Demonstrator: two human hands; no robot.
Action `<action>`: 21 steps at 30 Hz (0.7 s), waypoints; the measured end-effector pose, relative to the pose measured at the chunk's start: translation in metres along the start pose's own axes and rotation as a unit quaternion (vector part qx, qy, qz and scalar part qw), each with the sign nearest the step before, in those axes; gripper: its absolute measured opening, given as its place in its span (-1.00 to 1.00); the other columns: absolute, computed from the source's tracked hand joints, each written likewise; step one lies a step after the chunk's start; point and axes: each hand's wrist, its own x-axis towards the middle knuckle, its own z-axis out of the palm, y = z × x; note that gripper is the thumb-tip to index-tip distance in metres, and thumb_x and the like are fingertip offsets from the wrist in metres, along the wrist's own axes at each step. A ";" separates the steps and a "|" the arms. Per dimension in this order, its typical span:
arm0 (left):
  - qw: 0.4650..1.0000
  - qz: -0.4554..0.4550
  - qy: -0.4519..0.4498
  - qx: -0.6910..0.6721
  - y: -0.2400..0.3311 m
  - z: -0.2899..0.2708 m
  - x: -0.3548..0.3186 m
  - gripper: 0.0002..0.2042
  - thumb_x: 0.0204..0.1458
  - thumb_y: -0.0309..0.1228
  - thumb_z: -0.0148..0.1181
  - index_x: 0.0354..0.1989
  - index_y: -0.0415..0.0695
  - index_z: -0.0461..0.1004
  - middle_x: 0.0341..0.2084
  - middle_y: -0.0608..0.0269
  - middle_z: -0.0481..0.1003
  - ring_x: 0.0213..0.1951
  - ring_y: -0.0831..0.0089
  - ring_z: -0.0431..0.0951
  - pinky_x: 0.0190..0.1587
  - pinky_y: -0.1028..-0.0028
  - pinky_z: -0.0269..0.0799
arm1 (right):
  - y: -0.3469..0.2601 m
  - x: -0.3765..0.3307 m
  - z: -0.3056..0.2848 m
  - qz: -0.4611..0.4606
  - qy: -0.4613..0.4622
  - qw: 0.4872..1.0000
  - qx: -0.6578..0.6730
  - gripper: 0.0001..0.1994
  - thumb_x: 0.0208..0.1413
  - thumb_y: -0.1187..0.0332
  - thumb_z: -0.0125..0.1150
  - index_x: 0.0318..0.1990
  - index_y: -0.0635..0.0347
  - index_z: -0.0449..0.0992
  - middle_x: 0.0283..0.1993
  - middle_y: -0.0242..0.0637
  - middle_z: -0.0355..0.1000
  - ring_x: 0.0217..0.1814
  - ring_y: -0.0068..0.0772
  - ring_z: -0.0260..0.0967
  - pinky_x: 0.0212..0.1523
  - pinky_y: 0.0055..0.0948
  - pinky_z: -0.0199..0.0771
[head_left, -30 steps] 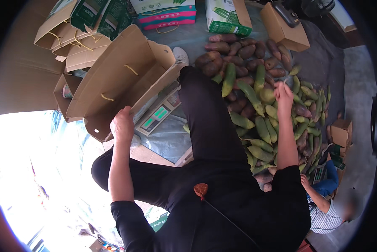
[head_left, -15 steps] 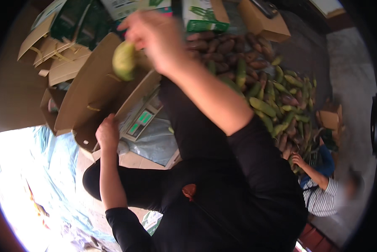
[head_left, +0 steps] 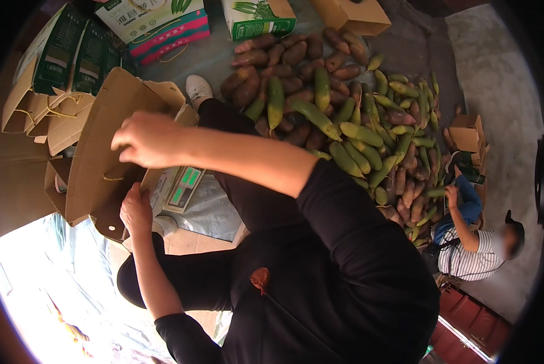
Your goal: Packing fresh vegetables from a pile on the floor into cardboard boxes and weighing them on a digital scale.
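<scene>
Cardboard box (head_left: 94, 164), likely stiff: my left hand (head_left: 136, 210) pinches its rim, safest. Above it, my right hand (head_left: 150, 139) looks half-open, empty

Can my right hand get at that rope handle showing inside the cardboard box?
Probably yes: the right hand is over the open cardboard box, and the rope handle shows uncovered nearby.
</scene>
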 end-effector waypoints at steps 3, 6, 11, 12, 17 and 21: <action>1.000 0.010 0.012 -0.009 0.001 -0.002 0.000 -0.83 -0.05 -0.41 0.14 -0.26 -0.13 0.42 -0.39 -0.01 0.49 -0.31 -0.01 0.50 -0.32 0.15 0.40 | 0.027 -0.027 -0.064 -0.062 0.120 0.990 -0.041 -0.77 -0.07 0.32 0.21 -0.23 0.17 0.54 -0.23 -0.12 0.48 -0.13 -0.12 0.41 -0.08 -0.27 0.38; 1.000 0.008 0.022 -0.005 -0.003 -0.005 -0.004 -0.85 -0.04 -0.40 0.13 -0.29 -0.12 0.41 -0.41 0.00 0.49 -0.32 -0.01 0.50 -0.32 0.15 0.39 | 0.090 -0.073 -0.114 0.112 0.194 0.969 -0.102 -0.79 0.01 0.35 0.20 -0.18 0.14 0.54 -0.26 -0.25 0.51 -0.24 -0.45 0.46 -0.19 -0.48 0.43; 1.000 0.016 0.016 -0.009 0.005 -0.003 0.001 -0.84 -0.04 -0.40 0.13 -0.28 -0.12 0.42 -0.40 0.01 0.49 -0.33 0.01 0.50 -0.32 0.16 0.39 | 0.214 -0.221 -0.177 0.374 0.187 0.873 -0.250 -0.75 -0.06 0.22 0.18 -0.23 0.10 0.53 -0.27 -0.16 0.49 -0.14 -0.06 0.41 -0.14 -0.22 0.40; 1.000 0.019 0.015 -0.010 0.009 -0.002 0.002 -0.84 -0.04 -0.40 0.13 -0.28 -0.12 0.42 -0.40 0.01 0.49 -0.33 0.01 0.50 -0.32 0.16 0.39 | 0.241 -0.256 -0.181 0.431 0.166 0.835 -0.298 -0.75 -0.09 0.22 0.21 -0.24 0.10 0.53 -0.26 -0.13 0.48 -0.13 -0.02 0.40 -0.10 -0.17 0.39; 0.999 0.020 0.022 -0.020 0.011 0.002 0.002 -0.84 -0.03 -0.41 0.12 -0.27 -0.13 0.41 -0.38 0.03 0.49 -0.32 0.03 0.50 -0.32 0.18 0.39 | 0.296 -0.371 -0.171 0.564 0.158 0.770 -0.253 -0.59 -0.17 0.20 0.28 -0.11 0.13 0.51 -0.10 -0.08 0.44 -0.02 -0.04 0.36 -0.02 -0.17 0.36; 0.999 0.014 0.047 -0.015 0.003 0.003 -0.002 -0.85 -0.04 -0.42 0.12 -0.28 -0.13 0.41 -0.37 0.05 0.49 -0.33 0.03 0.50 -0.33 0.18 0.39 | 0.298 -0.373 -0.146 0.577 0.164 0.751 -0.275 -0.37 -0.25 0.16 0.34 0.08 0.12 0.38 -0.03 -0.14 0.44 0.07 0.00 0.29 0.08 -0.22 0.31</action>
